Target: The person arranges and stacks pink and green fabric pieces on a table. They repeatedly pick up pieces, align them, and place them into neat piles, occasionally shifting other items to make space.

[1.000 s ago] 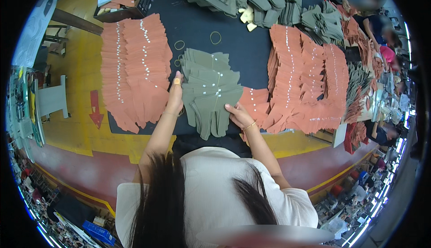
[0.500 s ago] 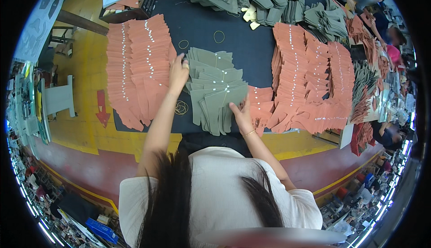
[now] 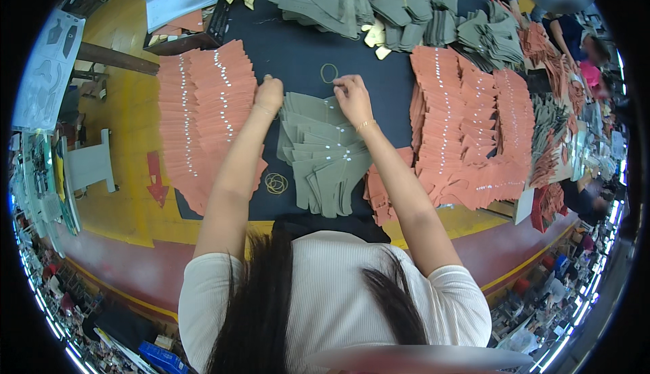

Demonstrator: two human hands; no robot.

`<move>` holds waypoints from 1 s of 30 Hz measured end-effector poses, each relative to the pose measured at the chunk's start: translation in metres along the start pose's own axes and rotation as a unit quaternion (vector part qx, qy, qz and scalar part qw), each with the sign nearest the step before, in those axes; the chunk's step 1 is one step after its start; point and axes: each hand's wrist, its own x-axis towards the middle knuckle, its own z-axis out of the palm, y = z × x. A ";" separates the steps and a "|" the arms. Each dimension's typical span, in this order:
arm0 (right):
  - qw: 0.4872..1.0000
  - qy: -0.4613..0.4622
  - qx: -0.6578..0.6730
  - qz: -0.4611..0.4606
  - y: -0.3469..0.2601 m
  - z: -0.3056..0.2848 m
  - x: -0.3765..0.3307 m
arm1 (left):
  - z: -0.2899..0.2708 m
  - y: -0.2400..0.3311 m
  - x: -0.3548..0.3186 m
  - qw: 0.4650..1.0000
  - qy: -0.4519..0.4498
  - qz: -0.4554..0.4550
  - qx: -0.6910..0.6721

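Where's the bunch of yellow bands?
In the head view, the bands lie left of the middle, on the dark table toward its near edge, between the left orange pile and the green pile.

The right hand (image 3: 353, 100) is beside a yellowish loop (image 3: 321, 73) (grey-green pieces (image 3: 318, 145) lie fanned nearby).

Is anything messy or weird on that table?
Nothing looks spilled or broken. One small odd thing: a single yellowish band lies by the right hand, away from the bunch of bands left of the green pieces.
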 end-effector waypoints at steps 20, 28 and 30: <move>0.965 -0.001 0.174 0.196 0.030 0.024 0.038 | -0.026 -0.011 -0.031 0.999 0.033 0.027 -0.015; 0.944 -0.009 0.224 0.242 0.015 -0.019 0.010 | 0.013 0.002 -0.038 0.997 0.058 -0.041 -0.038; 0.939 -0.010 0.243 0.241 0.005 -0.029 0.006 | 0.006 0.001 -0.040 0.998 0.048 -0.016 -0.040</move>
